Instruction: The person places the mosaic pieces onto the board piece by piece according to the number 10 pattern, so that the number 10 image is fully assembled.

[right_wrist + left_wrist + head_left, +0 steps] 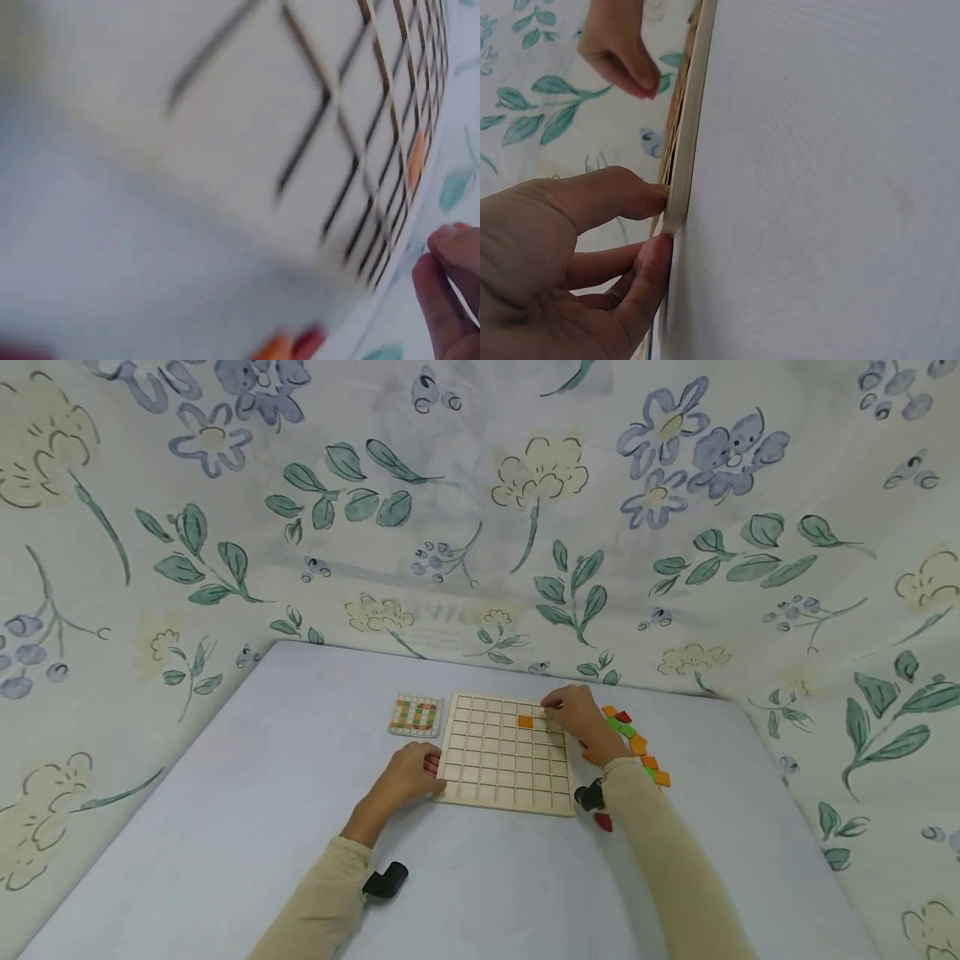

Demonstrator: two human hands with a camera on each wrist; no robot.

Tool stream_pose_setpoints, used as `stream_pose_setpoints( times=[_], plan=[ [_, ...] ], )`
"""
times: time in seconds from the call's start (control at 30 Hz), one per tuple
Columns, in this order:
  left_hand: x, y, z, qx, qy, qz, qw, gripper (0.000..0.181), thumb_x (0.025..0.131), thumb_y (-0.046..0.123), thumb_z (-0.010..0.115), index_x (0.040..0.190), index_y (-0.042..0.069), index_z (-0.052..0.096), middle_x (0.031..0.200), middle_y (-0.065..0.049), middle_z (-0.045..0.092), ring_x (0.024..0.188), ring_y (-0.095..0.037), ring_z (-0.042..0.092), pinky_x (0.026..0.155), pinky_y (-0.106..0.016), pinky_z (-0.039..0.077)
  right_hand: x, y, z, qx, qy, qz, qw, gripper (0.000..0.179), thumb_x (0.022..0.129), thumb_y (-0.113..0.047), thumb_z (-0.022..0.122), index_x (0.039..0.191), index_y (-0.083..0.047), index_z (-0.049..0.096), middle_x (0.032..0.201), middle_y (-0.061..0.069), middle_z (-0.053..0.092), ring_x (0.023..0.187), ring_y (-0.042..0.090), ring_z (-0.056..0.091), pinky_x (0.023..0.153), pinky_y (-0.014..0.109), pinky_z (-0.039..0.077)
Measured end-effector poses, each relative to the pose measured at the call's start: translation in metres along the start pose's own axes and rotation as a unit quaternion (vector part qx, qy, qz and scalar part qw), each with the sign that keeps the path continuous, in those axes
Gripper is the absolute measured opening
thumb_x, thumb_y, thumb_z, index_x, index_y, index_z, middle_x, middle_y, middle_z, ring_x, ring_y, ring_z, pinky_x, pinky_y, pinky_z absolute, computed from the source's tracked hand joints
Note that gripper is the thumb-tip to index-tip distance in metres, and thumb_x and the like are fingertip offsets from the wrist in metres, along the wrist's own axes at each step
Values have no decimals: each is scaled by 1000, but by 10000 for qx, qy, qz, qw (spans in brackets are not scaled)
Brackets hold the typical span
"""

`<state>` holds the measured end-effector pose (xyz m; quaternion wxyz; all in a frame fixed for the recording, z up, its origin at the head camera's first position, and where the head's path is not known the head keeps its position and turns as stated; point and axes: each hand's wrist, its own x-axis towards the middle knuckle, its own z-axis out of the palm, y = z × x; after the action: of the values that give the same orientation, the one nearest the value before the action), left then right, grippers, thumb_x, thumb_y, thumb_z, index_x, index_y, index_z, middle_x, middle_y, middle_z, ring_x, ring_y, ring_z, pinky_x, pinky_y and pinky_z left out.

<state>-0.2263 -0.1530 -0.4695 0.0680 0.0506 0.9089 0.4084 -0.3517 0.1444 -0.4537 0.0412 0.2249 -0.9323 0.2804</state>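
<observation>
My left hand grips the lower left corner of a pale wooden grid board. In the left wrist view its thumb lies at the board's upper edge, with a finger against the lower side. One orange square tile lies in a cell near the top right. Over the board's upper right corner, beside that tile, is my right hand. Its fingertips come close together in the right wrist view; whether a small tile is between them cannot be told.
Left of the board lies a small pattern card with green and orange shapes. Loose orange, green and red tiles are scattered right of the board, partly behind the right forearm. A red piece lies nearer. Floral cloth hangs behind the white table.
</observation>
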Motion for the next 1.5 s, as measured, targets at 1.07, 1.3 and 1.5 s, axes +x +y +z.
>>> stream_pose_setpoints(
  times=[1.07,1.3,1.5],
  plan=[
    [0,4,4,-122,-4,47,9999,43,76,-2,77,115,-12,60,91,-8,61,83,-19,57,74,-31,53,-48,78,-52,-231,443,3031,9517,40,95,-23,63,113,12,62,107,27,63,87,32,59,82,44,56],
    [1,2,4,-110,-14,17,9999,44,76,-3,76,115,-12,60,90,-8,61,84,-19,57,74,-31,53,-45,79,-48,-280,483,2894,9556,33,93,-17,64,109,11,66,106,26,65,88,33,61,80,44,57],
    [2,0,2,-109,17,2,9999,44,76,-3,77,115,-13,60,90,-8,61,83,-19,57,73,-31,53,-39,78,-46,-87,429,2782,9595,24,89,-4,61,110,7,68,108,23,65,94,33,60,84,44,56]
  ],
)
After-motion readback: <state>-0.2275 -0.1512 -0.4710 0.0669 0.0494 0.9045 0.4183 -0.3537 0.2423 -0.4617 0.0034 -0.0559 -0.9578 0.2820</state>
